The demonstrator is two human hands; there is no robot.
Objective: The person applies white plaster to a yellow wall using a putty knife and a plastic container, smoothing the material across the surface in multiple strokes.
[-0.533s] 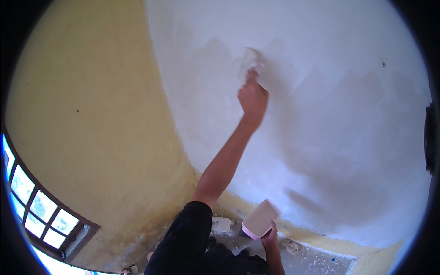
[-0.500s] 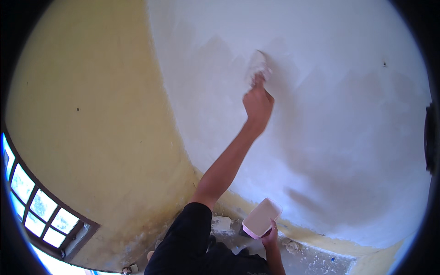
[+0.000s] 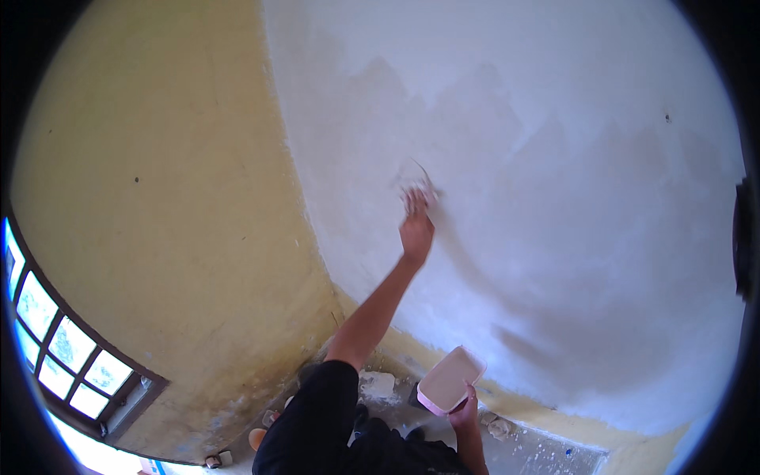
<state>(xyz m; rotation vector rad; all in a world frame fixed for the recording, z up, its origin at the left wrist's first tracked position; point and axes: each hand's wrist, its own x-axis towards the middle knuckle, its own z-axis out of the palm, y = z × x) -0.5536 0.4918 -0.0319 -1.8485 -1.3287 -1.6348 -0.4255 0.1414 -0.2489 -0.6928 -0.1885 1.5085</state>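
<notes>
My left hand (image 3: pixel 416 231) is raised against the white wall (image 3: pixel 570 222), fingers closed on a flat spreading tool (image 3: pixel 417 184) coated in whitish paste, which meets the wall and is slightly blurred. Darker damp-looking patches with jagged upper edges surround it. Low at the right, my right hand (image 3: pixel 465 409) grips a pale pink rectangular tub (image 3: pixel 450 374) filled with smooth off-white paste, held out in front of my dark-clothed body.
A yellow wall (image 3: pixel 158 214) meets the white one at a corner on the left and holds a dark-framed paned window (image 3: pixel 67 346). The dusty floor (image 3: pixel 546 443) below has white splatters and a pale block (image 3: pixel 377 385). A dark object (image 3: pixel 742 237) sits at the far right edge.
My left hand and the tool have moved down and slightly left along the white wall. My right hand with the tub has stayed in nearly the same place.
</notes>
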